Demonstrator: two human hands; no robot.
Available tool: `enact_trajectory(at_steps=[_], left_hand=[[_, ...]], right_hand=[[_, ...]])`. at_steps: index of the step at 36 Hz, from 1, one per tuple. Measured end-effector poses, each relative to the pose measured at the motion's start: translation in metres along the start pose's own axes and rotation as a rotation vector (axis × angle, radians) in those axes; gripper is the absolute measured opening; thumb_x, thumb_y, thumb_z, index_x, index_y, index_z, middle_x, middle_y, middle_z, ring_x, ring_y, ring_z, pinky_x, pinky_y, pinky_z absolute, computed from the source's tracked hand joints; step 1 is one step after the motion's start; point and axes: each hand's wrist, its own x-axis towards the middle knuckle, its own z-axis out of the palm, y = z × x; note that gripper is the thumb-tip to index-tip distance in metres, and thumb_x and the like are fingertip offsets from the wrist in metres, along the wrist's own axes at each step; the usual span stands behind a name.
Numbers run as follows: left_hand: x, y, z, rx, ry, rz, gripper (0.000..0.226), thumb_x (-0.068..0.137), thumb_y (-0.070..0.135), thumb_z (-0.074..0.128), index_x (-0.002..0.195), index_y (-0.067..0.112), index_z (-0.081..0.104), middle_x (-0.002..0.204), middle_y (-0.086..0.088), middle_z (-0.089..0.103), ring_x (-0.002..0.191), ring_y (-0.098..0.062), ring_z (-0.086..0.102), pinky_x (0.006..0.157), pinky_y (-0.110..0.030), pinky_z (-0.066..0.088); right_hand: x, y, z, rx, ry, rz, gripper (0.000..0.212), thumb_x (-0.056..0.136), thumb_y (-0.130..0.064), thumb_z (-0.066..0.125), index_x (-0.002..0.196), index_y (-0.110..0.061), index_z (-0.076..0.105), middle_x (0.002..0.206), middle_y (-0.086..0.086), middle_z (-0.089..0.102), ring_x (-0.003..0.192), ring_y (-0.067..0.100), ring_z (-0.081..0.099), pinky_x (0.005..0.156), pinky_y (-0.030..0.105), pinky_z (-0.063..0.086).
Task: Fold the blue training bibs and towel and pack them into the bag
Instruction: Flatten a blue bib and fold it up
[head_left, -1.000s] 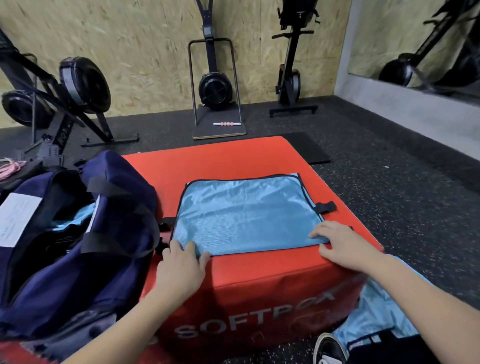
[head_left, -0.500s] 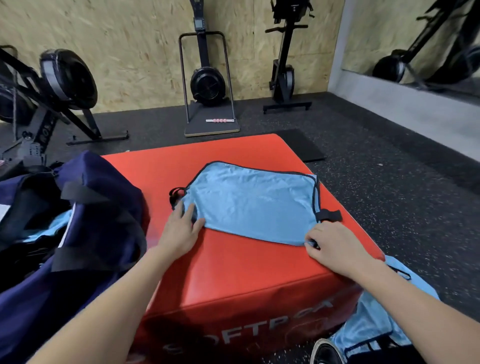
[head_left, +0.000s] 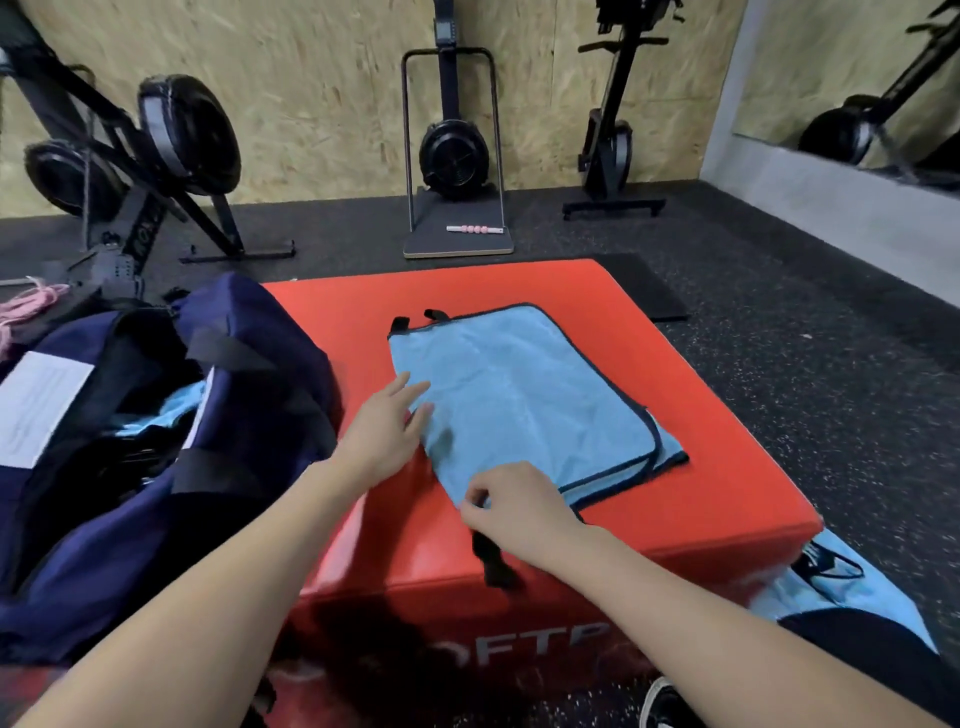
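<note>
Two bare hands work a folded blue bib (head_left: 524, 400) on top of a red foam box (head_left: 727, 415) in a gym.

The right hand (head_left: 511, 501) has its thumb and fingers curled to pinch the bib's near edge, close to the box's front lip, with a black strap (head_left: 493, 564) trailing from under it down the box's front face. The left hand (head_left: 382, 431) lies with fingers straight and spread, fingertips touching the bib's left edge and gripping nothing. The bib lies flat in layers across the middle of the box top, dark piping along its edges. A navy bag (head_left: 156, 441) stands open against the box's left side, pale blue cloth showing inside. More blue fabric (head_left: 852, 587) lies on the floor at the box's right front corner.
</note>
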Motion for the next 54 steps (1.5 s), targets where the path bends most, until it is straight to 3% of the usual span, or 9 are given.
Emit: enact_trajectory(at_steps=[6,10,16,23,27,32,39,44,54], left_hand=[[-0.056,0.008,-0.024,-0.008,-0.126,0.027,0.032,0.099,0.029,0.056,0.128,0.017,0.065,0.131,0.001,0.065,0.12,-0.015,0.059,0.096,-0.016,0.036],[-0.082,0.005,-0.031,0.005,-0.167,0.035,0.024,0.093,0.031,0.066,0.112,0.019,0.074,0.11,0.002,0.073,0.1,-0.011,0.065,0.093,-0.026,0.045],[-0.106,0.003,-0.022,-0.02,-0.175,0.137,0.027,0.085,0.043,0.073,0.1,0.021,0.077,0.092,0.007,0.072,0.078,0.002,0.055,0.075,-0.014,0.04],[-0.122,0.003,-0.007,0.093,-0.222,0.171,0.078,0.07,0.086,0.046,0.115,0.028,0.072,0.09,0.016,0.053,0.096,-0.013,0.053,0.09,-0.035,0.046],[-0.133,0.006,-0.005,0.13,-0.232,0.149,0.097,0.059,0.099,0.034,0.123,0.033,0.067,0.099,0.015,0.053,0.104,-0.015,0.05,0.092,-0.036,0.042],[-0.145,0.003,-0.001,0.137,-0.201,0.157,0.072,0.064,0.078,0.061,0.117,0.029,0.07,0.101,0.007,0.063,0.1,-0.017,0.054,0.09,-0.037,0.045],[-0.155,0.002,-0.001,0.126,-0.078,0.264,0.016,0.08,0.034,0.074,0.091,0.022,0.073,0.089,0.007,0.063,0.09,-0.017,0.053,0.08,-0.031,0.044],[-0.164,0.014,-0.013,-0.067,-0.075,0.116,0.006,0.094,0.025,0.064,0.091,0.023,0.059,0.08,0.01,0.065,0.076,-0.004,0.057,0.072,-0.029,0.044],[-0.151,0.025,-0.028,-0.296,0.026,-0.053,0.007,0.091,0.026,0.069,0.084,0.024,0.069,0.067,0.0,0.067,0.052,-0.003,0.051,0.058,-0.024,0.044]], right_hand=[[0.005,-0.026,0.0,0.459,-0.02,0.004,0.015,0.089,-0.032,0.063,0.08,-0.024,0.072,0.075,-0.012,0.073,0.075,0.0,0.067,0.079,0.023,0.049],[-0.001,0.007,-0.02,0.301,0.039,0.002,0.013,0.091,-0.027,0.065,0.081,-0.023,0.072,0.074,-0.015,0.069,0.073,-0.002,0.062,0.074,0.021,0.045],[-0.025,0.08,-0.058,-0.026,0.085,0.058,0.014,0.092,-0.03,0.066,0.101,-0.021,0.072,0.105,-0.007,0.069,0.103,0.012,0.061,0.094,0.031,0.044],[-0.056,0.137,-0.07,-0.194,0.025,0.014,0.024,0.09,-0.051,0.062,0.1,-0.03,0.071,0.098,-0.017,0.062,0.1,0.008,0.059,0.089,0.026,0.045],[-0.069,0.137,-0.071,-0.204,-0.019,0.013,0.057,0.079,-0.074,0.056,0.113,-0.031,0.072,0.114,-0.02,0.059,0.112,0.002,0.05,0.102,0.024,0.038],[-0.081,0.14,-0.074,-0.246,-0.076,-0.037,0.077,0.059,-0.087,0.057,0.11,-0.031,0.073,0.11,-0.019,0.059,0.111,0.003,0.049,0.101,0.026,0.04],[-0.091,0.138,-0.066,-0.233,-0.074,-0.172,0.014,0.083,-0.027,0.078,0.087,-0.017,0.068,0.105,-0.01,0.062,0.108,0.01,0.054,0.094,0.028,0.042],[-0.096,0.125,-0.076,-0.124,-0.031,-0.044,0.013,0.092,-0.034,0.068,0.083,-0.031,0.059,0.08,-0.014,0.065,0.079,0.004,0.059,0.072,0.026,0.041],[-0.084,0.119,-0.094,0.185,0.005,0.09,0.003,0.085,-0.027,0.077,0.083,-0.027,0.076,0.08,-0.015,0.074,0.081,0.0,0.067,0.077,0.024,0.048]])
